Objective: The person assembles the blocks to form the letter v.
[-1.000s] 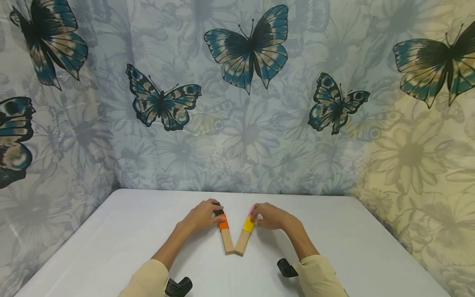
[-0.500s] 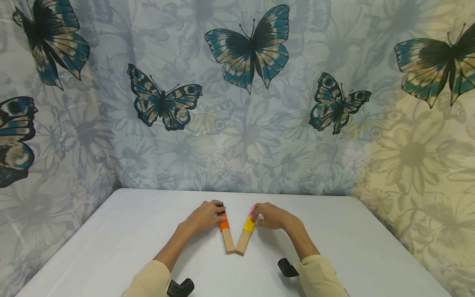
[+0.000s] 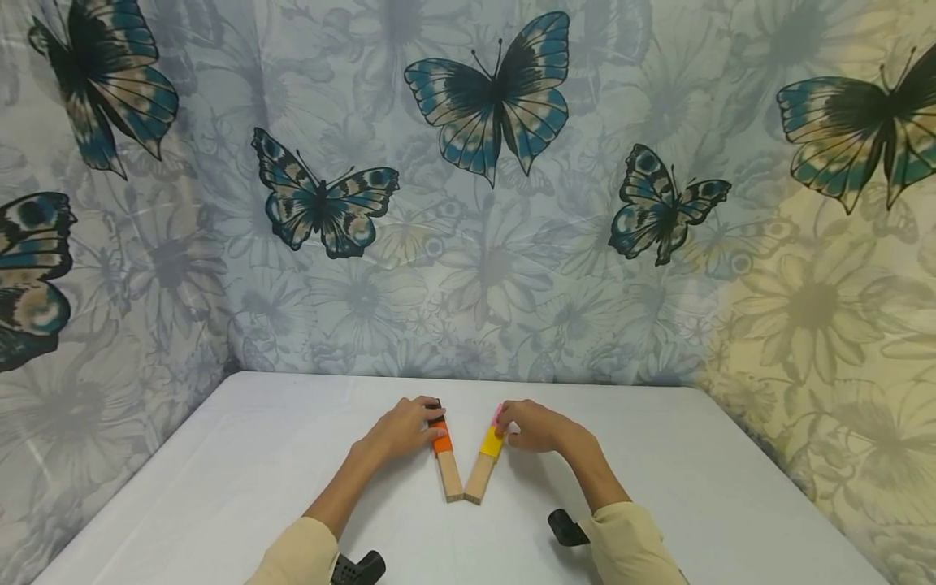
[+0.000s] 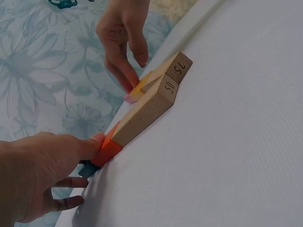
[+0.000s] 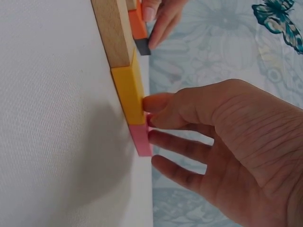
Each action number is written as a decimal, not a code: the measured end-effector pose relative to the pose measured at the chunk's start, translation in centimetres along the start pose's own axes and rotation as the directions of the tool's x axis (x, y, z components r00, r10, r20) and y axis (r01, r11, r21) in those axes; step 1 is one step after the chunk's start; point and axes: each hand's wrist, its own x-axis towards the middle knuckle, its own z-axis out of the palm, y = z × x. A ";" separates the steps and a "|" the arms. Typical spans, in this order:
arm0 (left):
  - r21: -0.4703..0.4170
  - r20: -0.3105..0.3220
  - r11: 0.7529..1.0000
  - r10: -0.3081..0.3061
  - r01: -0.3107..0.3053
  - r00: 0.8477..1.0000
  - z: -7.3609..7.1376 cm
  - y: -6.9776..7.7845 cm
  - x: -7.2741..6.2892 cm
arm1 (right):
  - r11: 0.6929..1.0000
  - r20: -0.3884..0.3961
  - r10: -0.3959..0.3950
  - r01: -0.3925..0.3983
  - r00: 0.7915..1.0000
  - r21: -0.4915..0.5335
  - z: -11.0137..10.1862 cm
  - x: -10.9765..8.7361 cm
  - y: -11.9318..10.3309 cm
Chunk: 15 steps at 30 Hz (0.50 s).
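Observation:
Two rows of small blocks form a V on the white table. The left row has a bare wooden block marked 50, an orange block and a dark block. In the right row are a wooden block marked 75, a yellow block and a pink block. My left hand has its thumb against the orange block and a finger at the dark one. The extended fingers of my right hand touch the sides of the yellow and pink blocks. The wooden blocks meet at their near ends.
The white table reaches to a butterfly-patterned cloth backdrop. A black device is at the left sleeve, and another black device at the right sleeve.
The dark block, earlier slightly askew, has shifted right into line with the orange block as my left hand moved slightly right. My right hand has barely moved.

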 end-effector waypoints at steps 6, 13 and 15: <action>-0.017 -0.013 1.000 0.014 -0.014 1.000 0.0 0.4 0.2 | 1.000 -0.005 -0.010 0.010 1.000 0.004 -0.1 -0.1 0.4; -0.015 -0.018 0.999 -0.031 0.031 0.999 -0.3 1.0 0.3 | 0.998 -0.024 -0.050 0.049 0.998 -0.039 0.0 -0.4 1.2; 0.001 -0.043 1.000 -0.028 0.028 0.999 -0.6 1.2 0.2 | 0.996 -0.048 -0.077 0.075 0.996 -0.054 -0.2 -0.7 1.4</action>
